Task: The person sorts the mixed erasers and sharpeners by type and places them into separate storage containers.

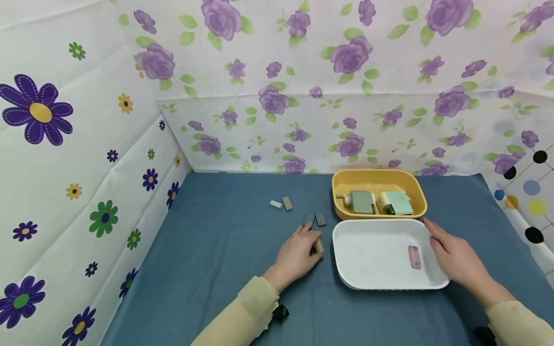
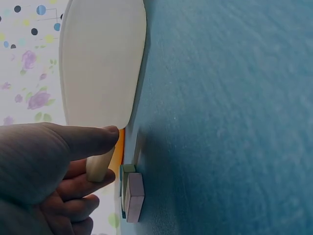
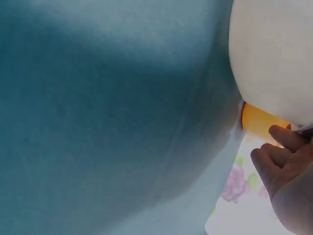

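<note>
My left hand (image 1: 296, 254) pinches a beige block (image 1: 319, 245) left of the white tray (image 1: 346, 283); in the left wrist view, the block (image 2: 98, 169) is held between the thumb and a finger of the left hand (image 2: 58, 166). Close to those fingertips lie two grey-green blocks, one (image 1: 320, 219) fully visible. A pink block (image 1: 414, 257) is inside the tray on its right side. My right hand (image 1: 459, 259) rests at the tray's right rim with fingers extended; the right wrist view shows this hand (image 3: 293, 171) beside the tray (image 3: 274, 58).
Behind the white tray stands a yellow basket (image 1: 379, 174) holding a grey-green object (image 1: 361, 202) and a mint-green one (image 1: 397, 203). A pale block (image 1: 275, 204) and a greyish block (image 1: 287, 203) lie farther back on the blue cloth (image 1: 195, 250). Flowered sheets (image 1: 242, 115) hang behind and at left.
</note>
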`<state>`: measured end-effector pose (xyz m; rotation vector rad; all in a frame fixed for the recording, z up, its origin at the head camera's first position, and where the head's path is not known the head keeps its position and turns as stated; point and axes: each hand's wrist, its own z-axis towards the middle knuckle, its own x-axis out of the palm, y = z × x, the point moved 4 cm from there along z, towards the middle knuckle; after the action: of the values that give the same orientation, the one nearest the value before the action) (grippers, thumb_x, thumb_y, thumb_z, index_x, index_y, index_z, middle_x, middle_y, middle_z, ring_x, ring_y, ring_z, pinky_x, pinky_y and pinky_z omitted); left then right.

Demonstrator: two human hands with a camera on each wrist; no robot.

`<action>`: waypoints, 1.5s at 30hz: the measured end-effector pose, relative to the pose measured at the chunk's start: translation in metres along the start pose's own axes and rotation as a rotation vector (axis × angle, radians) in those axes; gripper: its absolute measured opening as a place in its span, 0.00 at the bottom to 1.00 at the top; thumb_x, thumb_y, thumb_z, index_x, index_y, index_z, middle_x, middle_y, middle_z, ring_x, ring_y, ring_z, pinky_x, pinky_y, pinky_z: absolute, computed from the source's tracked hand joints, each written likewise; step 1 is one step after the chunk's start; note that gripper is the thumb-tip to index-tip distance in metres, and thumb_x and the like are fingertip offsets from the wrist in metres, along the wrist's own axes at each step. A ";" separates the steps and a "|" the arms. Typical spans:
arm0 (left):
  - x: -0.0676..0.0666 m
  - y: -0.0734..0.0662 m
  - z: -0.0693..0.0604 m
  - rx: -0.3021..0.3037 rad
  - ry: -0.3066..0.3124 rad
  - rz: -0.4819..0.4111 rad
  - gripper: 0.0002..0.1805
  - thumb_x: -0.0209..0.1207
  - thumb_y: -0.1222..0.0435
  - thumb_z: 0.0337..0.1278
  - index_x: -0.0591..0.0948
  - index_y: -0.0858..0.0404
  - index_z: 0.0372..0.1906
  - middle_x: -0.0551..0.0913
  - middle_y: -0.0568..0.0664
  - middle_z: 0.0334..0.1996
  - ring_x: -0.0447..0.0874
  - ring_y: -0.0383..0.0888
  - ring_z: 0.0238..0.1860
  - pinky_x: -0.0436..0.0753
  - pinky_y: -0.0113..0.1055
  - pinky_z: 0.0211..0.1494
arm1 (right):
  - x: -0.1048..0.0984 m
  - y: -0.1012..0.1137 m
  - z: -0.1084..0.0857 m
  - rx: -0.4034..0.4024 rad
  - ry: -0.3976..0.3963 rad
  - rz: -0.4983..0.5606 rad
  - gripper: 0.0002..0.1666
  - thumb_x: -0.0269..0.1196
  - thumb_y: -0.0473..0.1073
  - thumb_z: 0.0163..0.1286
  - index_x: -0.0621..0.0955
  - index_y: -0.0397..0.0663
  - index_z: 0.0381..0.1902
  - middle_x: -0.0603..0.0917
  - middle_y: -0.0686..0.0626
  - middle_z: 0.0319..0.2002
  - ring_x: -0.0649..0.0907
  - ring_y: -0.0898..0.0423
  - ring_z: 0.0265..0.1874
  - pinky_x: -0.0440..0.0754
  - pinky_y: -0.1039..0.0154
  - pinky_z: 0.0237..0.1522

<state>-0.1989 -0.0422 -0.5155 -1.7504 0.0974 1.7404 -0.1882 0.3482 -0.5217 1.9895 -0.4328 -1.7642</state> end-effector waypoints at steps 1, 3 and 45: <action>0.000 0.000 0.000 -0.003 -0.001 -0.001 0.29 0.74 0.59 0.68 0.82 0.60 0.70 0.83 0.51 0.68 0.66 0.51 0.80 0.62 0.44 0.82 | -0.001 0.000 0.001 -0.002 0.004 -0.006 0.35 0.39 0.51 0.91 0.51 0.48 0.88 0.59 0.25 0.80 0.64 0.19 0.73 0.66 0.21 0.64; -0.001 0.000 -0.001 -0.008 -0.007 -0.001 0.29 0.74 0.59 0.68 0.82 0.59 0.71 0.83 0.51 0.69 0.66 0.51 0.80 0.62 0.43 0.82 | -0.003 0.000 0.002 -0.001 0.006 -0.018 0.35 0.39 0.51 0.91 0.51 0.47 0.88 0.59 0.26 0.80 0.65 0.20 0.73 0.67 0.21 0.64; -0.020 -0.007 0.005 -0.050 -0.131 -0.078 0.33 0.72 0.49 0.68 0.81 0.56 0.73 0.78 0.60 0.72 0.77 0.63 0.72 0.86 0.55 0.61 | 0.000 -0.003 -0.006 0.126 -0.116 -0.009 0.34 0.38 0.50 0.91 0.54 0.49 0.88 0.66 0.22 0.74 0.69 0.17 0.66 0.69 0.19 0.57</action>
<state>-0.2019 -0.0420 -0.4942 -1.6483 -0.0705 1.8089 -0.1828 0.3516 -0.5230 1.9816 -0.5865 -1.9066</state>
